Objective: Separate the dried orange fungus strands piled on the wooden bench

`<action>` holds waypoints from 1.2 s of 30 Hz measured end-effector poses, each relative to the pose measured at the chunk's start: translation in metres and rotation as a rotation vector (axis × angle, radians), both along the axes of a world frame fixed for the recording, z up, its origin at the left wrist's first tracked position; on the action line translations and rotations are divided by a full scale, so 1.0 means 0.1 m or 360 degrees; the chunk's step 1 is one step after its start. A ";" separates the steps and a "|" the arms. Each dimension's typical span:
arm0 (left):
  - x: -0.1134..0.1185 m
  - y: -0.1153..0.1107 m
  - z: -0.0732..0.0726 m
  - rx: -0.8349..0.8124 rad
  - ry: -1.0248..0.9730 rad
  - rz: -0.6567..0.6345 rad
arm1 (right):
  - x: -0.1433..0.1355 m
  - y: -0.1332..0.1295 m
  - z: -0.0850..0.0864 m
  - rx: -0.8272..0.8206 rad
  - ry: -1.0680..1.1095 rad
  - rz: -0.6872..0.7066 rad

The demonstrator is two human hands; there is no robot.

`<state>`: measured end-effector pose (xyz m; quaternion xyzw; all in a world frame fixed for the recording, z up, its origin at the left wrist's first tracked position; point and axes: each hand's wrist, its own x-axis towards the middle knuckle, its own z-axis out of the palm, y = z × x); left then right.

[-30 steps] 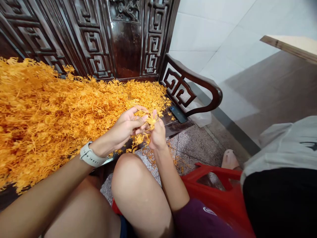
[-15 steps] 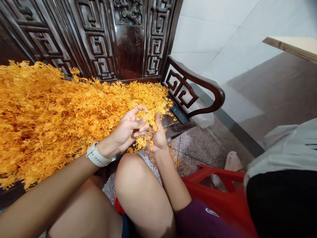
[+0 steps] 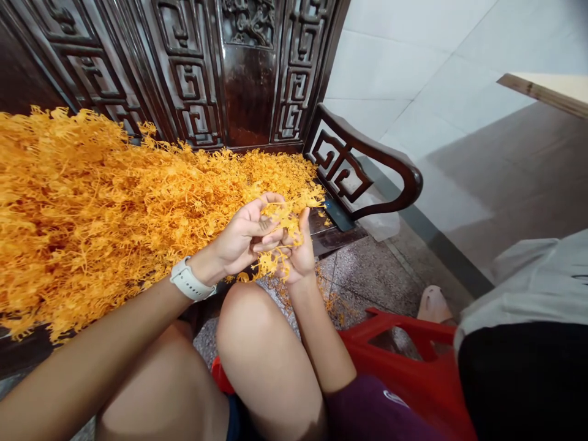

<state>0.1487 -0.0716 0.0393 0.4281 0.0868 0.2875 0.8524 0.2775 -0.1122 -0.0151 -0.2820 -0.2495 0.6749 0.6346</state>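
Both hands meet over my knees at the front edge of the bench. My left hand [image 3: 245, 237], with a pale watch [image 3: 190, 280] on the wrist, has its thumb and fingers closed on orange plastic flower sprigs [image 3: 287, 214]. Cupped from the other side, my right hand [image 3: 301, 254] holds the same sprigs between thumb and fingers. Some stems hang below the palms [image 3: 271, 263]. How the fingers overlap inside the bunch is partly hidden. A large heap of orange sprigs [image 3: 114, 208] covers the seat to the left and behind.
The dark carved bench has a high back [image 3: 250, 92] and a curved armrest [image 3: 407, 177]. A phone [image 3: 339, 215] lies by the armrest. Orange bits [image 3: 335, 303] are scattered on the floor. At right are a red plastic stool [image 3: 404, 361] and another person's leg and clothing [image 3: 528, 294].
The view has shifted slightly, so most things sit a little further right. Both hands keep hold of the sprigs, which now fan out more towards the upper right.
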 end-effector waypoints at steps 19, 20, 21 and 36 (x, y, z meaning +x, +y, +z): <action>-0.03 0.10 -0.02 -0.0125 0.0140 0.0316 | -0.06 0.08 0.09 0.0053 -0.0139 -0.0600; -0.03 0.10 -0.01 -0.0159 0.0138 0.0359 | -0.06 0.09 0.05 0.0137 -0.0239 -0.0657; -0.03 0.10 0.00 -0.0198 0.0117 0.0391 | -0.07 0.10 0.02 0.0198 -0.0342 -0.0701; 0.00 0.02 -0.02 0.0499 0.0268 0.0423 | 0.01 0.04 0.08 0.0487 -0.0971 -0.1074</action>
